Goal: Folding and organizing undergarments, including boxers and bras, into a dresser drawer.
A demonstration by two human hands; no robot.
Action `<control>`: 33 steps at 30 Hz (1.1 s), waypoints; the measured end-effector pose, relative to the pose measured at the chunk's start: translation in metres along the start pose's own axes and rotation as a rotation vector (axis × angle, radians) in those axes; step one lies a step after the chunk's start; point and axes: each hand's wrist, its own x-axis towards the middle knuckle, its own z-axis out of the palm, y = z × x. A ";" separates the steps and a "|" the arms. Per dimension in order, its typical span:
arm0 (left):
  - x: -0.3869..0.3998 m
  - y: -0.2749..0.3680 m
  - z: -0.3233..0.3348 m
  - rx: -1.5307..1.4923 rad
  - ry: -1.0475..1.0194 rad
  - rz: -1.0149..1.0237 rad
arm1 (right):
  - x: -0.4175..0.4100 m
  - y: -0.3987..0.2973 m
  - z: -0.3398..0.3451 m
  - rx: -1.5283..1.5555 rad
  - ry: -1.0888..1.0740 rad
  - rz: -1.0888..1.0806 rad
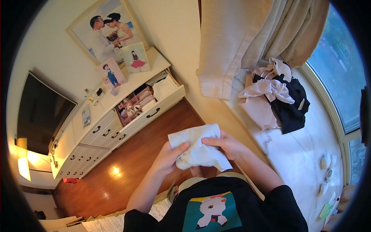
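A pale, soft cloth garment [200, 148] is stretched between my two hands in front of my body. My left hand [171, 155] grips its left side, thumb on top. On the right side, my right hand [224, 143] pinches it with the thumb pressed over the fabric. The cloth's lower corner hangs loose. Ahead and to the left, a drawer [156, 110] of the white dresser is pulled out. Inside it, rolled clothing [139, 105] fills a pink divided organizer, and folded white cloth [163, 88] lies beside that.
A heap of pink and black clothes [275, 95] lies on the marble window sill [287, 153]. Small white items [326, 174] sit farther along it. Beige curtains [232, 43] hang by the window. Framed pictures [134, 59] and a television [43, 113] stand at the dresser [74, 134].
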 end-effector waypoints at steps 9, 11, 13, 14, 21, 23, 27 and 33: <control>-0.060 0.075 0.029 0.858 -0.039 1.001 | -0.022 -0.084 0.039 -0.610 -0.693 -0.493; -0.056 0.074 0.036 0.759 0.000 0.981 | -0.026 -0.093 0.042 -0.640 -0.592 -0.456; -0.052 0.078 0.029 0.762 -0.083 1.010 | -0.023 -0.095 0.037 -0.685 -0.576 -0.458; -0.052 0.081 0.030 0.778 -0.106 1.033 | -0.025 -0.098 0.039 -0.730 -0.561 -0.470; -0.065 0.089 0.019 0.945 -0.245 0.884 | -0.031 -0.110 0.041 -0.855 -0.570 -0.454; -0.061 0.086 0.012 0.841 -0.284 0.893 | -0.030 -0.104 0.038 -0.686 -0.503 -0.375; -0.044 0.066 0.009 0.493 -0.227 0.741 | -0.026 -0.087 0.033 -0.540 -0.344 -0.279; -0.009 0.025 -0.004 -0.288 -0.491 0.543 | -0.025 -0.083 0.047 -0.585 -0.319 -0.220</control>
